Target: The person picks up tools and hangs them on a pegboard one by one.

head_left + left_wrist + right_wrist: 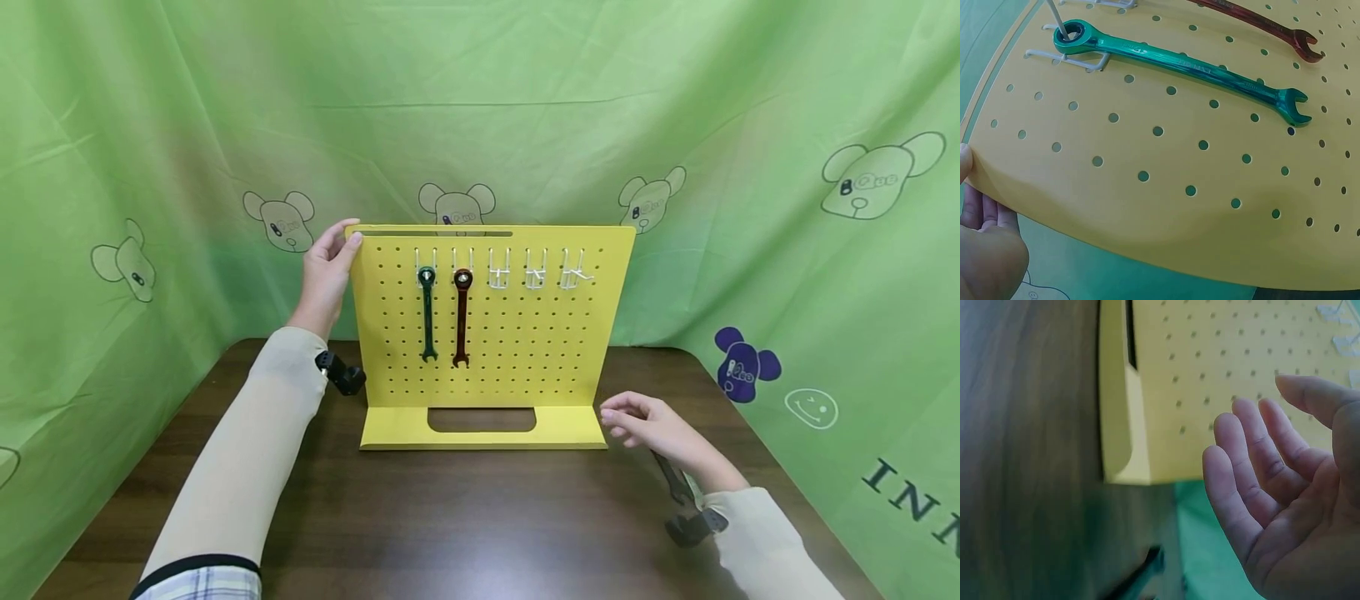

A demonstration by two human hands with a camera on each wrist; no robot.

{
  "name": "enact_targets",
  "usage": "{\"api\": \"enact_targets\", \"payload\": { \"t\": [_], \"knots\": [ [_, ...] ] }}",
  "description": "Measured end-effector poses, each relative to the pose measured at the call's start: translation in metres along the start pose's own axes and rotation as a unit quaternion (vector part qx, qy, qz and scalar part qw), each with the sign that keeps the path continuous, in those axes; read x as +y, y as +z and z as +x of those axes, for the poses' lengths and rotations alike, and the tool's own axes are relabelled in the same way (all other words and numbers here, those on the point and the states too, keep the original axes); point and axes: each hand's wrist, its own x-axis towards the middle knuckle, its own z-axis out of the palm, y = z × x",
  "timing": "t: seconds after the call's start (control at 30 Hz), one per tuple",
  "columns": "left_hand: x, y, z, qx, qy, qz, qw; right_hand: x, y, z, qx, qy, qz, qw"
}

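Observation:
A yellow pegboard (551, 350) stands upright on its base. At its top left corner my left hand (327, 271) grips the edge, thumb in front and fingers behind. A green ratcheting wrench (428, 317) and a dark red one (461, 321) hang by their ring ends from white hooks. In the left wrist view the green wrench (1191, 65) shows its open-ended jaw. My right hand (648, 425) is beside the board's lower right corner, fingers loosely bent and holding nothing. Partly beneath it lies a dark wrench (675, 479), blurred in the right wrist view.
Three more white hooks (536, 271) line the board's upper right, with no wrench on them. The board stands on a dark wooden table (450, 508). Green printed cloth (540, 142) surrounds the table's back and sides.

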Motion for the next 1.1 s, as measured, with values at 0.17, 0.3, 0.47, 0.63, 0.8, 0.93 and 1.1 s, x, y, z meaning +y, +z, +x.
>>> {"api": "enact_targets", "payload": {
  "t": [0.17, 0.3, 0.47, 0.63, 0.8, 0.93, 1.1],
  "knots": [
    [0.000, 0.000, 0.000, 0.000, -0.005, -0.001, 1.0000, 0.019, -0.014, -0.011, 0.008, 0.019, -0.004, 0.9998],
    [0.000, 0.000, 0.000, -0.001, -0.004, 0.006, 1.0000, 0.034, -0.026, -0.017, 0.016, 0.039, -0.005, 0.9991],
    [0.000, 0.000, -0.001, -0.002, -0.006, 0.005, 1.0000, 0.053, -0.037, -0.021, 0.025, 0.071, -0.014, 0.9971],
    [0.000, -0.001, 0.000, 0.000, -0.004, 0.004, 1.0000, 0.067, -0.044, -0.022, 0.025, 0.079, -0.002, 0.9966],
    [0.000, -0.001, 0.000, 0.000, -0.003, 0.006, 1.0000, 0.077, -0.048, -0.019, 0.030, 0.099, -0.001, 0.9946],
    [0.000, 0.000, 0.000, 0.000, -0.002, 0.009, 1.0000, 0.083, -0.051, -0.016, 0.037, 0.117, -0.010, 0.9924],
    [0.000, 0.000, -0.001, -0.001, -0.001, 0.007, 1.0000, 0.087, -0.050, -0.010, 0.046, 0.130, -0.047, 0.9894]
  ]
}}
